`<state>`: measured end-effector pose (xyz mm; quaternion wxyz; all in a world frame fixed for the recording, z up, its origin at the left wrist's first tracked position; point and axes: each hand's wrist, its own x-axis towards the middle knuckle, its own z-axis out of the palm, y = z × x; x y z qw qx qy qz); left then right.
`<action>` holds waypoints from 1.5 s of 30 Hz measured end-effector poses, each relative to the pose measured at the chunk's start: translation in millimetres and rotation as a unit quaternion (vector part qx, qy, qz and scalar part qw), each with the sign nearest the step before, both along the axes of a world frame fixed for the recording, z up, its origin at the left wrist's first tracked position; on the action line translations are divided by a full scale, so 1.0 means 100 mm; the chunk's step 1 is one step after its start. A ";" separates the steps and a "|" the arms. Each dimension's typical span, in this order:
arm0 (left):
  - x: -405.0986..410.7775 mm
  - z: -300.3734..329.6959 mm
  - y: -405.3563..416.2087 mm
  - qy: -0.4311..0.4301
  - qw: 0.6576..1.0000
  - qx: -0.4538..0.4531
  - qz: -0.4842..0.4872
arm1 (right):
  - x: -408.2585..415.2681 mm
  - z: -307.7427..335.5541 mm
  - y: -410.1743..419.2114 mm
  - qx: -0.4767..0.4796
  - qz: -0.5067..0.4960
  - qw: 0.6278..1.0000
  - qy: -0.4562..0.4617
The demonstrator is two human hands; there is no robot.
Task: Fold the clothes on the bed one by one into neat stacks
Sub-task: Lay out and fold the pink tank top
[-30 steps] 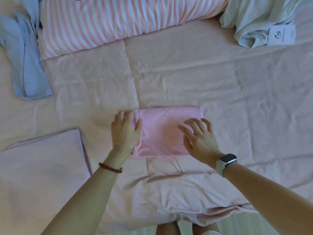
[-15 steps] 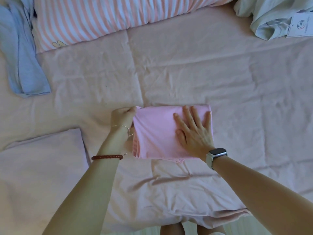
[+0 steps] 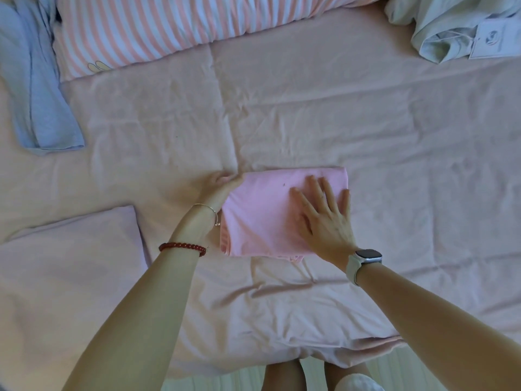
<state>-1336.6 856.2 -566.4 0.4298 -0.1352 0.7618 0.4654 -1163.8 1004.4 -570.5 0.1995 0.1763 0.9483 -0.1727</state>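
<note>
Folded pink garment [image 3: 265,218] is lying on bed [image 3: 394,165] btwn hands: right hand [image 3: 324,218] pressing flat, fingers spread; left hand [image 3: 221,189] gripping its left edge.

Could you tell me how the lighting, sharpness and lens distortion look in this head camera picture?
Head view: soft, dim, pinkish light with no glare; faint shadows under the pink garment and in the sheet's creases. Centre is fairly sharp, the left hand slightly blurred. Wide-angle stretch shows at the edges, where the forearms balloon and the striped pillow bends.
</note>
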 end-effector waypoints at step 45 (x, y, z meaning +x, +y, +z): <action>0.59 0.05 -0.61 0.074 0.993 -0.071 -0.054 | 0.18 0.14 -0.29 -0.011 0.160 0.986 0.052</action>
